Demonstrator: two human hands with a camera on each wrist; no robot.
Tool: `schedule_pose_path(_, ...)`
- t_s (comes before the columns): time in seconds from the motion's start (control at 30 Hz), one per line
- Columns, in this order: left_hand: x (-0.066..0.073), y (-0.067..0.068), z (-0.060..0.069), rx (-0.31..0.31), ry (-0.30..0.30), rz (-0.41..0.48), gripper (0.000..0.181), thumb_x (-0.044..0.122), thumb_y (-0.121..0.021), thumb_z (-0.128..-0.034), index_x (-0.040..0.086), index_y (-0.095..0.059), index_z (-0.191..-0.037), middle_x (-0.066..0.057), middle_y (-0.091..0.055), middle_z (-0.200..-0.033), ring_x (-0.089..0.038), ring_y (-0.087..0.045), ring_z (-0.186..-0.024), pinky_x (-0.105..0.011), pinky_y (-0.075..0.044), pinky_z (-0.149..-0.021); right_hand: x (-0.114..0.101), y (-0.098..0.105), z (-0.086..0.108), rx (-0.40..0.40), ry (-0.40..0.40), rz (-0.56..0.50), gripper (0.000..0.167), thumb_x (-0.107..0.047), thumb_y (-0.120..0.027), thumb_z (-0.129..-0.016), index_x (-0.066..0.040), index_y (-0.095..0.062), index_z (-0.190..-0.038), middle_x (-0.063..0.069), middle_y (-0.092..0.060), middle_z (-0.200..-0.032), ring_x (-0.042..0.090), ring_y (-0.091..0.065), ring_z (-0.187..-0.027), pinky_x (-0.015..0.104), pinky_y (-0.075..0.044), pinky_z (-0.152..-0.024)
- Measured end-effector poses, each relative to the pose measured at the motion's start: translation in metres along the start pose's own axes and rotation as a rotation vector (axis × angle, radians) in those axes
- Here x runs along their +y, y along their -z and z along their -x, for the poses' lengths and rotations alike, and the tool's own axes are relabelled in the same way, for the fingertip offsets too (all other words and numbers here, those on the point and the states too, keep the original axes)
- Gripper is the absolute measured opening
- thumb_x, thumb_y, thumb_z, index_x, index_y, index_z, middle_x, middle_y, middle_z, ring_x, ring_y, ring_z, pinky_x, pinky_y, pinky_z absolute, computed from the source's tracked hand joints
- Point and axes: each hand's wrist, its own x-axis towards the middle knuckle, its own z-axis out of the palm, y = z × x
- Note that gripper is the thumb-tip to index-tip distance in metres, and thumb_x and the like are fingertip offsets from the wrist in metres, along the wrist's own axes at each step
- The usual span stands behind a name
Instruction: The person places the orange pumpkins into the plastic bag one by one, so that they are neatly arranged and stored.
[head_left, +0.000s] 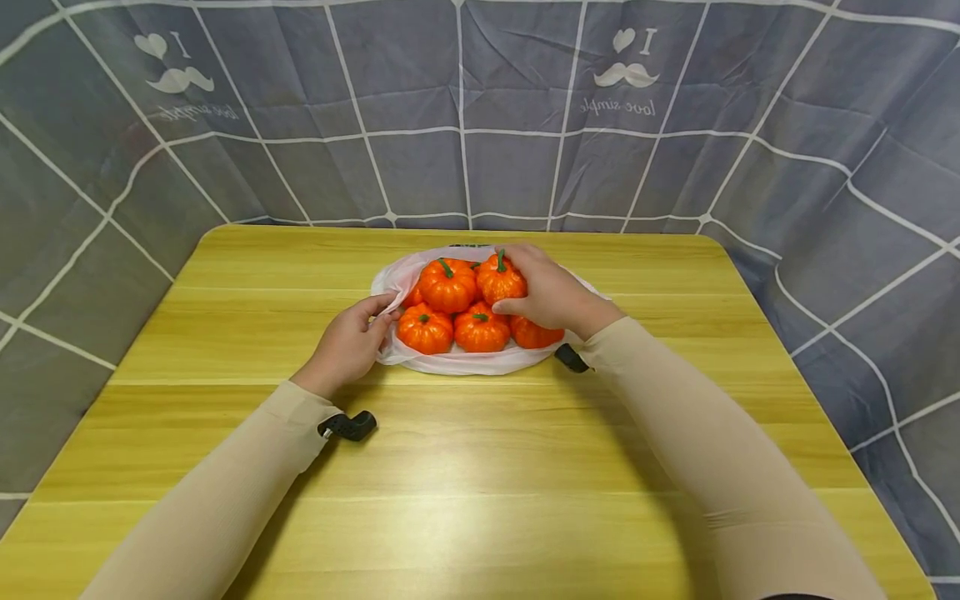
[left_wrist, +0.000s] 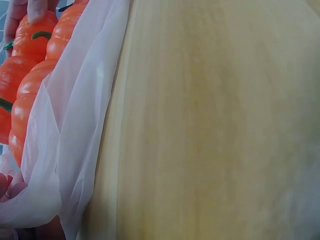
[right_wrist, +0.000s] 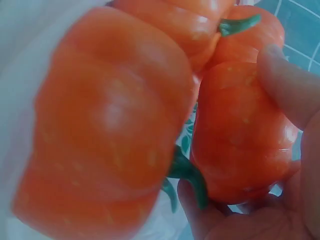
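Several small orange pumpkins [head_left: 425,330] with green stems lie in a thin whitish plastic bag [head_left: 480,364] near the far side of the table. At the bag's left edge, my left hand [head_left: 347,343] pinches the plastic between thumb and fingers. My right hand [head_left: 553,293] grips one pumpkin [head_left: 498,283] at the back right of the group, its thumb on the near side. The right wrist view shows thumb and fingers around that pumpkin [right_wrist: 245,132], with another pumpkin [right_wrist: 107,125] close to the camera. In the left wrist view the bag's side [left_wrist: 82,100] stands beside the pumpkins.
A wooden table [head_left: 450,483] with light yellow grain stretches in front of me. Grey cloth with white grid lines [head_left: 517,179] hangs behind it and along both sides. A black wrist mount [head_left: 352,426] sticks out by my left cuff.
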Motion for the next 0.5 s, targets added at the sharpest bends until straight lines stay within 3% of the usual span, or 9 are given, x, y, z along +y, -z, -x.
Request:
schedule_pose_path(0.2, 0.0, -0.001, -0.001, -0.007, 0.027, 0.001, 0.046, 0.025, -0.048, -0.1129, 0.015, -0.049, -0.158, -0.009, -0.059, -0.082, -0.022, -0.051, -0.068, -0.024, -0.04, -0.057, 0.002, -0.002, 0.0, -0.027, -0.038, 0.019, 0.094, -0.04, -0.079, -0.094, -0.02, -0.024, -0.168, 0.013, -0.025, -0.169, 0.039, -0.047, -0.143, 0.054, -0.038, -0.122)
schedule_pose_path(0.5, 0.002, -0.001, -0.002, 0.001, 0.012, -0.029, 0.046, 0.024, -0.049, -0.1126, 0.011, -0.05, -0.157, -0.012, -0.058, -0.091, -0.021, -0.05, -0.07, -0.025, -0.041, -0.062, 0.011, -0.006, -0.002, -0.032, -0.016, 0.008, 0.093, -0.041, -0.074, -0.097, -0.015, -0.021, -0.168, 0.015, -0.027, -0.17, 0.036, -0.039, -0.151, 0.053, -0.034, -0.126)
